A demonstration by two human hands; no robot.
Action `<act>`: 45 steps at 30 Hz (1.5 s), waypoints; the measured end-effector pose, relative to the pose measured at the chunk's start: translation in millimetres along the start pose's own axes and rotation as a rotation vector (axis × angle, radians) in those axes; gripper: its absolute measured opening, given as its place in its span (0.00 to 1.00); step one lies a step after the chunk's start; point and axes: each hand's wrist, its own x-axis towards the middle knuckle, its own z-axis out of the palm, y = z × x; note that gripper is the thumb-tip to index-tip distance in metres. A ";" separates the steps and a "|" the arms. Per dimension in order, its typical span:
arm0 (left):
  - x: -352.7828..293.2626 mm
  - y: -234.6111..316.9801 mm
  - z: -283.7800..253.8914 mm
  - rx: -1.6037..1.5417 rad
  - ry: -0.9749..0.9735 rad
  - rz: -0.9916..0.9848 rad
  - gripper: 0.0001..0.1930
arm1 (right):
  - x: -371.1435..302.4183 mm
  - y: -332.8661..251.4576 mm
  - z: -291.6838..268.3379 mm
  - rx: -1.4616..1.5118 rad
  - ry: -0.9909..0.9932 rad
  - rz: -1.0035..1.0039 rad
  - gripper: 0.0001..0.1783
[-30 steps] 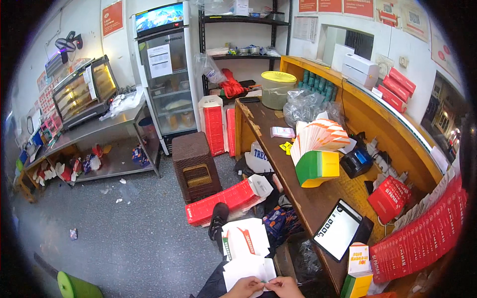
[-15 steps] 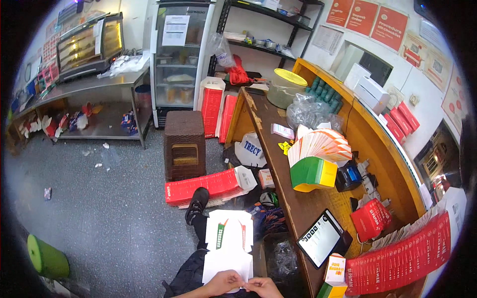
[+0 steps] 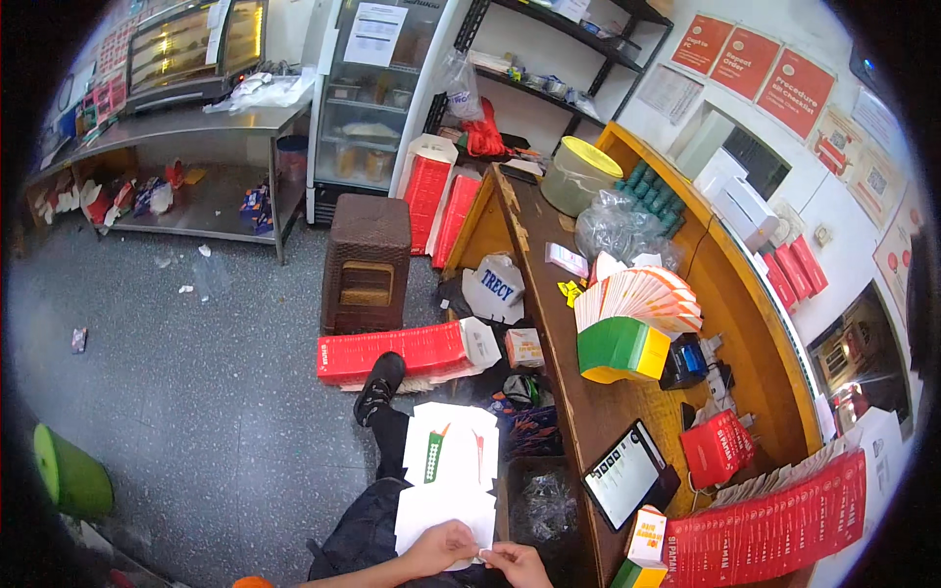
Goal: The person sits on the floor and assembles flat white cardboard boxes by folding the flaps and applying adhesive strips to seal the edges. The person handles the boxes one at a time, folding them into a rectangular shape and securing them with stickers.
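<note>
A white unfolded cardboard box [image 3: 453, 419] lies over my lap, with a green patterned strip and a red strip on its far panel. My left hand [image 3: 441, 547] is closed, its fingers pinching the box's near edge. Beside it, my right hand [image 3: 517, 565] pinches the near right corner with thumb and fingertips. The two hands' fingertips almost meet there. What part of the flap sits between the fingers is mostly hidden.
A row of red folded boxes [image 3: 392, 355] lies on the floor by my shoe. On the wooden counter [image 3: 549, 314] to the right are green-yellow cartons [image 3: 610, 349], a tablet [image 3: 624, 473] and stacked red boxes [image 3: 765, 534]. A brown stool [image 3: 366, 260] stands ahead; a green bin [image 3: 74, 475] is at left.
The whole view has shifted and tilted slightly. Both hands stay at the box's near edge, fingers still pinched; the box remains on my lap.
</note>
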 end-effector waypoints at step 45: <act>6.2 2.0 9.1 -0.145 -0.003 0.064 0.11 | -1.4 41.8 16.7 0.275 0.238 0.073 0.07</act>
